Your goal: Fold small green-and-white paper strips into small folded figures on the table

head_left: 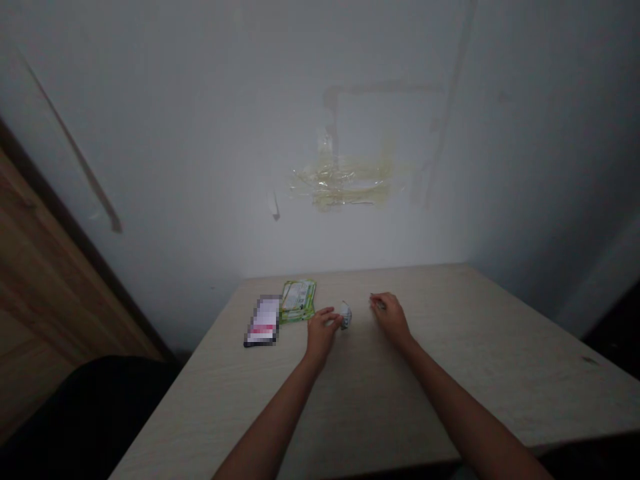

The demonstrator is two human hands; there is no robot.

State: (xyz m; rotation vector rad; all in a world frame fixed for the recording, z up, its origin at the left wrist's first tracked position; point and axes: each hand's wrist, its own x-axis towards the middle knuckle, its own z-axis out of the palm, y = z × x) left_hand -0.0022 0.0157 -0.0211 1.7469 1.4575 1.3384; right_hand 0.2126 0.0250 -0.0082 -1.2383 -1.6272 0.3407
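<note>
My left hand (323, 330) pinches a small pale piece, folded or crumpled, with dark print (346, 315), between thumb and fingertips just above the table. It looks like paper, though its exact kind is unclear. To the right, apart from it, my right hand (393, 319) is closed with thumb and fingers together. Whatever may be between those fingertips is too small to name. Just left of my left hand lie green-and-white printed packets or sheets (299, 300), overlapping one another. Beside them is a phone (263, 322) with its screen lit and blurred out.
The pale wood-look table (480, 347) meets a grey wall (200, 133) at its back edge. Clear tape (345, 183) sticks to the wall. A small dark mark (590, 361) shows near the right edge. Wooden panelling (35, 253) stands at left above a black shape (100, 407).
</note>
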